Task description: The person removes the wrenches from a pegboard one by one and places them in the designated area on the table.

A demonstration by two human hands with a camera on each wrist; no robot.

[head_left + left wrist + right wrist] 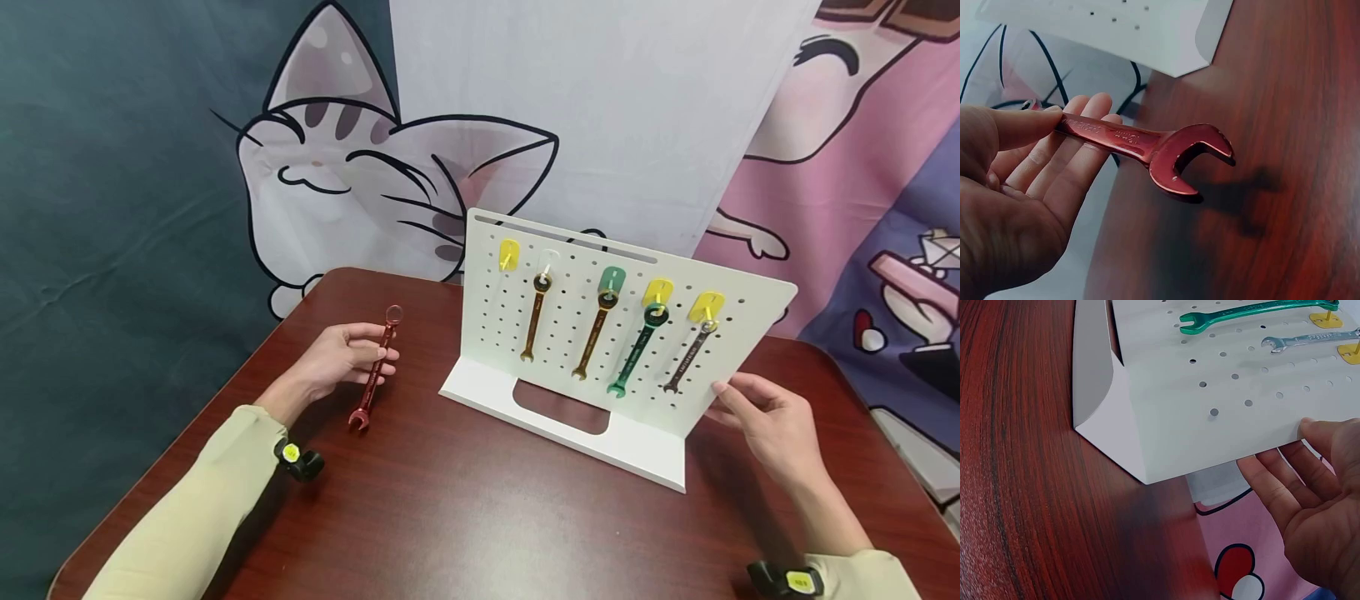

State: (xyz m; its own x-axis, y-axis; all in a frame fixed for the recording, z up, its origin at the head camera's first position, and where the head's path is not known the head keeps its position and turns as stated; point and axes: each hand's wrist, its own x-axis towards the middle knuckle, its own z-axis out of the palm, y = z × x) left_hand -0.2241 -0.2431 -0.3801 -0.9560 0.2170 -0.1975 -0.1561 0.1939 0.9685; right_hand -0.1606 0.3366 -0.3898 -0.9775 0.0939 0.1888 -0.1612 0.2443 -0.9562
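Observation:
My left hand (341, 360) pinches a red combination wrench (372, 377) by its shank, between the thumb and the fingers. The wrench is tilted over the table, its open jaw end toward me and its ring end away. In the left wrist view, the red open end (1188, 162) sticks out past the fingers. My right hand (776, 421) holds the right edge of a white pegboard stand (562, 417), thumb on the front and fingers behind. On it hang two gold-brown wrenches (535, 321), a green wrench (636, 354) and a silver wrench (686, 360).
A yellow hook (509, 255) is at the board's upper left. The stand sits on a dark red-brown wooden table (465, 525). Behind the table hangs a cloth with cartoon cats (330, 167). Each wrist wears a black strap with a small camera.

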